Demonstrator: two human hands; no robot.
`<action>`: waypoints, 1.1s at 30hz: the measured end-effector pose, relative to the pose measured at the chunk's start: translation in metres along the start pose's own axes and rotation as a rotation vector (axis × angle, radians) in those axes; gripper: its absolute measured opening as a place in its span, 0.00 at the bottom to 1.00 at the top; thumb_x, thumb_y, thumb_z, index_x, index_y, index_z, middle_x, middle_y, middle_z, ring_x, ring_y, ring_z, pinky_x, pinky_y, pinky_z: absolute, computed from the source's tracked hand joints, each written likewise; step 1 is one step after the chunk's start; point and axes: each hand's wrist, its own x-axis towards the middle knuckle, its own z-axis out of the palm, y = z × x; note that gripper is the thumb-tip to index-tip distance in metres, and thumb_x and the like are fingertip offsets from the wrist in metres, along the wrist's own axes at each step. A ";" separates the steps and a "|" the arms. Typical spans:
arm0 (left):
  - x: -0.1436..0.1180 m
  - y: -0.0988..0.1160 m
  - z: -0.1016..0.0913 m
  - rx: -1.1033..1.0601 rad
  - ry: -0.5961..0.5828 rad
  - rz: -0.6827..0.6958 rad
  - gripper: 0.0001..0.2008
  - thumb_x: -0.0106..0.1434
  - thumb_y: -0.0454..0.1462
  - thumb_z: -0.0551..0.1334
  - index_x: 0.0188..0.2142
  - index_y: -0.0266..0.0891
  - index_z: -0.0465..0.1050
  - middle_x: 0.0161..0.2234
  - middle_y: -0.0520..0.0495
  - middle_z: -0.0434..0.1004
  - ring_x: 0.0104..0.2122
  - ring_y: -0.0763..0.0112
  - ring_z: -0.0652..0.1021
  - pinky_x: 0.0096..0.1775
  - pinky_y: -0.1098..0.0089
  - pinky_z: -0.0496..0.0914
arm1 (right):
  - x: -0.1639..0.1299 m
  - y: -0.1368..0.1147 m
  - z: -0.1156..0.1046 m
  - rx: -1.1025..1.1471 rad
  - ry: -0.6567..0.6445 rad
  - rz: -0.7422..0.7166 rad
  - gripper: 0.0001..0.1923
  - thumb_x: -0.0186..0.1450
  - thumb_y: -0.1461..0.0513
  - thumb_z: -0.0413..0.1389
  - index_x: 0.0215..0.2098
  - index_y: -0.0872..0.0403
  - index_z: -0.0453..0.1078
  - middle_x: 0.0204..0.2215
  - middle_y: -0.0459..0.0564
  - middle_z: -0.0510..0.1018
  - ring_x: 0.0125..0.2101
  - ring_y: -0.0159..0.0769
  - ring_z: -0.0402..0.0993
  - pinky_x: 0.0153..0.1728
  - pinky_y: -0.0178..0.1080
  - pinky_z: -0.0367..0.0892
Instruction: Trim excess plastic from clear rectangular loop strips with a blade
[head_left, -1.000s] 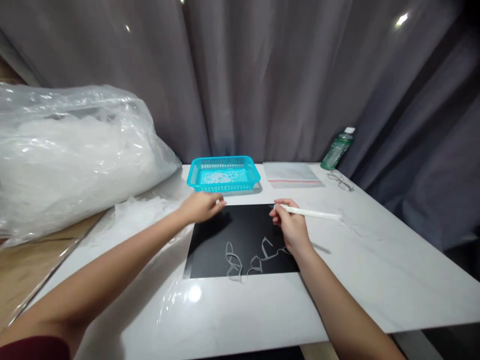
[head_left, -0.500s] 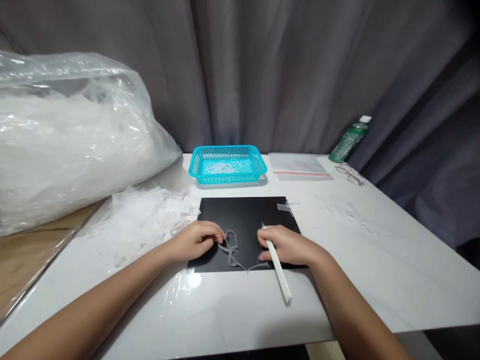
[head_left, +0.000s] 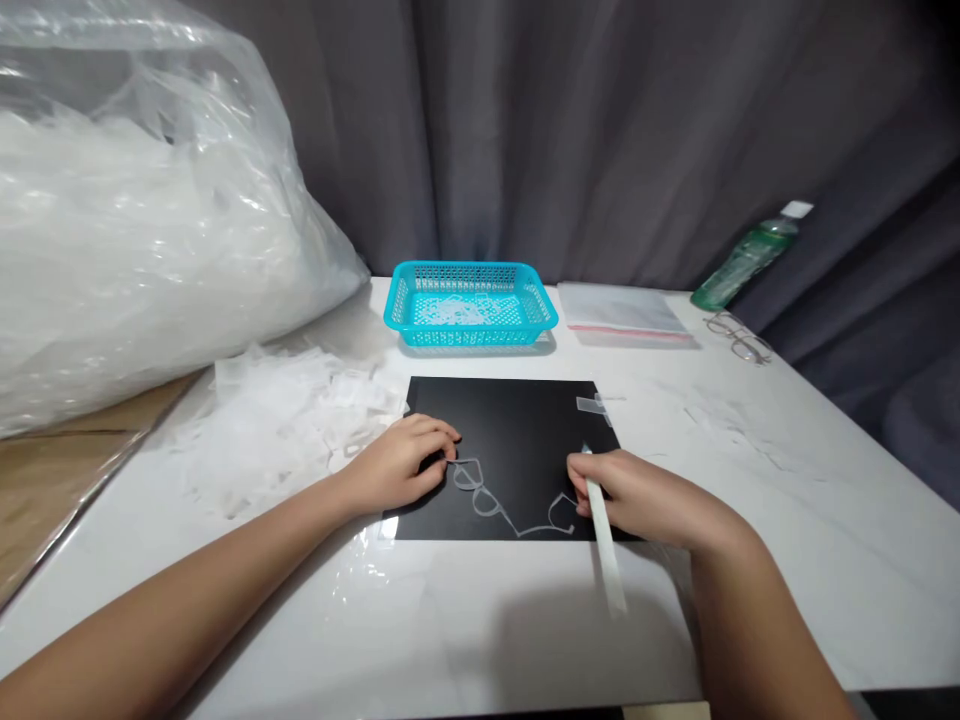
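On a white marble table [head_left: 465, 620], a black mat [head_left: 510, 430] holds a thin translucent strip [head_left: 499, 510] stretched between two hands. The left hand [head_left: 401, 462] pinches one end with curled fingertips; the right hand [head_left: 637, 495] pinches the other end and grips a white stick [head_left: 606, 555].

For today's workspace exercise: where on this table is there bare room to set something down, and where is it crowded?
Bare: the table right of the black sheet, and the near edge before both hands. Crowded: the left, with white scraps and the plastic bag; the back holds the basket.
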 end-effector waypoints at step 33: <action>0.004 -0.006 0.007 -0.182 0.124 -0.070 0.12 0.58 0.31 0.52 0.38 0.40 0.71 0.43 0.44 0.76 0.44 0.63 0.76 0.49 0.59 0.70 | 0.015 0.024 -0.016 0.122 1.202 0.185 0.12 0.66 0.55 0.45 0.38 0.53 0.64 0.39 0.61 0.75 0.43 0.51 0.71 0.42 0.49 0.64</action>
